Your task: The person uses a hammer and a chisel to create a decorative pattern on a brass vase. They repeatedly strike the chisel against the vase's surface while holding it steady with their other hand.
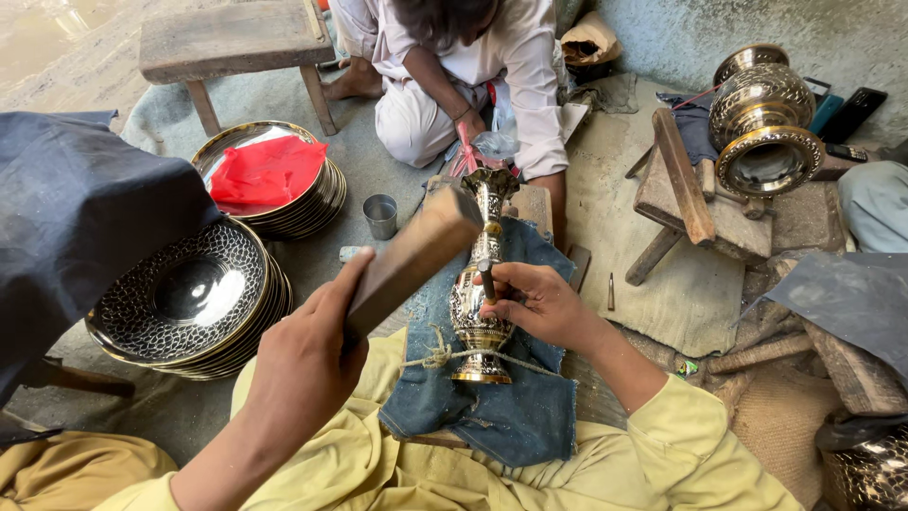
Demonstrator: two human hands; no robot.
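Near the top edge of the floor, a crumpled brown paper bag [588, 40] sits against the pale wall, and a clear plastic bag [492, 144] lies by the knee of a second person [454, 76] crouched opposite in white clothes. A red plastic wrap [265, 173] lies in the upper stack of brass plates [312, 203]; no label is readable on any of them.

The left hand [303, 364] is wrapped tight round a wooden mallet block [411, 260], lifted above the denim cloth [501, 407]. The right hand [539, 303] pinches a slim dark chisel [486, 279], fingers closed narrow around it, tip against the neck of the engraved brass vase [480, 293]. That vase lies along the middle of the denim cloth, base toward the near edge, a knotted cord [445, 358] across its foot.

At left, a stack of dark patterned plates [184, 298] and a small steel cup [380, 216]. At the far right corner, a large brass urn [764, 118] rests on a wooden stand [690, 203].
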